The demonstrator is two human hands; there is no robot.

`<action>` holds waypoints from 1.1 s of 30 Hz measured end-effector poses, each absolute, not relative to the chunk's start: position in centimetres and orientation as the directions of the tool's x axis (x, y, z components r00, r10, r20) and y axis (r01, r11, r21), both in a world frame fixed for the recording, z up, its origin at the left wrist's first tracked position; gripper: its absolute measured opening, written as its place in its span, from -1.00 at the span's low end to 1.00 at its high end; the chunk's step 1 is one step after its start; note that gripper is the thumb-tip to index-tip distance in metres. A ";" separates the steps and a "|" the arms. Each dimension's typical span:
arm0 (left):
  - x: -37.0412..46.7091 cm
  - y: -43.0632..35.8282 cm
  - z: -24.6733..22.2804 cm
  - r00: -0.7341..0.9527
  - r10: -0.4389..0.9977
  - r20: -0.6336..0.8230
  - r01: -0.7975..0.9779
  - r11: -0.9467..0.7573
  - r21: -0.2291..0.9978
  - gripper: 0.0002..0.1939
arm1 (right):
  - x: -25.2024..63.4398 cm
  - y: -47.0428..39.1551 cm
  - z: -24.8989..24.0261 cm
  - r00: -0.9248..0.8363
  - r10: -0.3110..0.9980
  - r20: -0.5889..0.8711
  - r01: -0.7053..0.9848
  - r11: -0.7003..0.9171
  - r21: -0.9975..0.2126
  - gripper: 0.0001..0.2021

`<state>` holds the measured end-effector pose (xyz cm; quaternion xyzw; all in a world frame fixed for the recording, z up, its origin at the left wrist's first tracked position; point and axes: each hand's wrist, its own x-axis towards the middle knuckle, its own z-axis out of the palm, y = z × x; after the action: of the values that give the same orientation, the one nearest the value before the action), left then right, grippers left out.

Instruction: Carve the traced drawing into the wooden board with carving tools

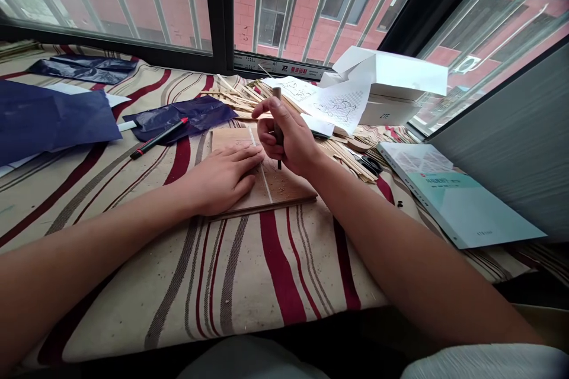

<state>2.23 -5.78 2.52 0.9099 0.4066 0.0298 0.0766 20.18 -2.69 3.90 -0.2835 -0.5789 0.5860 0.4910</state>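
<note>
My left hand (226,180) lies flat on the left part of a wooden board (291,188), its fingers stretched toward a thin pale strip (265,177) that runs across the board. Upright in my right hand (291,133) is a dark carving tool (277,95), with my fingers wrapped round its handle. The tool's narrow tip points down at the board, just right of the strip; whether it touches the wood is hard to tell. Small shavings are scattered on the board near the tip.
Thin wooden sticks (349,160), black scissors (370,164), drawn paper sheets (342,105) and a white box (395,86) lie behind and right. A book (471,195) lies at right. Left are a black-and-red marker (160,138) and dark blue sheets (53,121) on striped cloth (240,284).
</note>
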 end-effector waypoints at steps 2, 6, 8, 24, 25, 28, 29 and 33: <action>2.2 -5.8 2.5 0.666 0.746 -0.008 0.737 -0.656 0.163 -0.28 | 20.1 -2.5 3.9 -0.312 0.911 0.269 -0.270 0.187 -0.945 -0.73; 2.1 -5.7 2.3 0.671 0.742 0.006 0.731 -0.662 0.168 -0.28 | 20.1 -2.0 3.7 -0.285 0.913 0.291 -0.283 0.210 -0.936 -0.71; 2.1 -5.7 2.3 0.671 0.741 0.005 0.730 -0.662 0.169 -0.28 | 20.0 -1.8 3.7 -0.304 0.918 0.255 -0.256 0.179 -0.950 -0.63; 2.3 -5.8 2.4 0.662 0.750 -0.003 0.739 -0.651 0.174 -0.27 | 18.8 -2.2 4.2 -0.195 0.951 0.240 -0.238 0.192 -0.952 -0.57; 2.3 -5.8 2.4 0.662 0.750 0.000 0.738 -0.652 0.173 -0.27 | 18.7 -2.3 4.2 -0.197 0.952 0.234 -0.233 0.186 -0.955 -0.57; 2.3 -5.8 2.4 0.662 0.750 0.006 0.738 -0.653 0.171 -0.26 | 18.4 -2.2 4.3 -0.211 0.952 0.221 -0.222 0.173 -0.960 -0.58; 2.3 -5.8 2.4 0.660 0.751 0.007 0.739 -0.652 0.171 -0.26 | 18.3 -2.1 4.3 -0.227 0.950 0.216 -0.221 0.165 -0.961 -0.59; 2.2 -5.6 2.2 0.666 0.744 0.040 0.727 -0.661 0.188 -0.27 | 18.4 -1.9 4.3 -0.402 0.894 0.200 -0.207 0.124 -0.970 -0.59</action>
<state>2.25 -5.60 2.23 0.9094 0.4044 0.0569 0.0782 18.37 -1.90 4.25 -0.2910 -0.5896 0.5945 0.4630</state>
